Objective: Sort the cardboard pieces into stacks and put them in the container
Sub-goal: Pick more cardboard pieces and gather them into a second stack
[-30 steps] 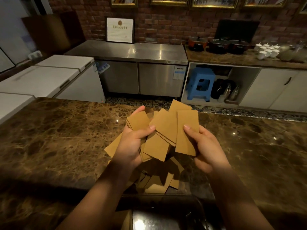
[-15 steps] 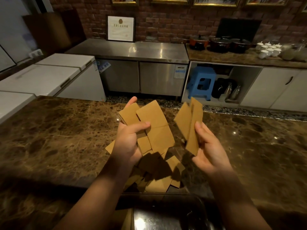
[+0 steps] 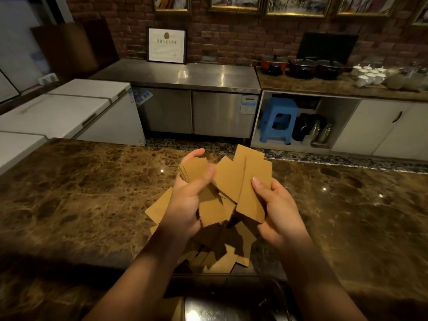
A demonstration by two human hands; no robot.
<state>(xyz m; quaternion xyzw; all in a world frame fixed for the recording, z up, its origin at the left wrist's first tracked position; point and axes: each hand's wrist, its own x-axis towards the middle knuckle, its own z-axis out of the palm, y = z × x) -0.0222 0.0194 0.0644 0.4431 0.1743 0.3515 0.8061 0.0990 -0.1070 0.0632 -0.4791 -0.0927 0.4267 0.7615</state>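
Above the near edge of the marble table, cardboard pieces are gripped in the left hand and right hand. A loose pile beneath is partly hidden. The container is cut off below.

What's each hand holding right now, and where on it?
The left hand grips a bundle of cardboard pieces around its lower half, thumb across the front. The right hand pinches a long cardboard strip at its right edge.
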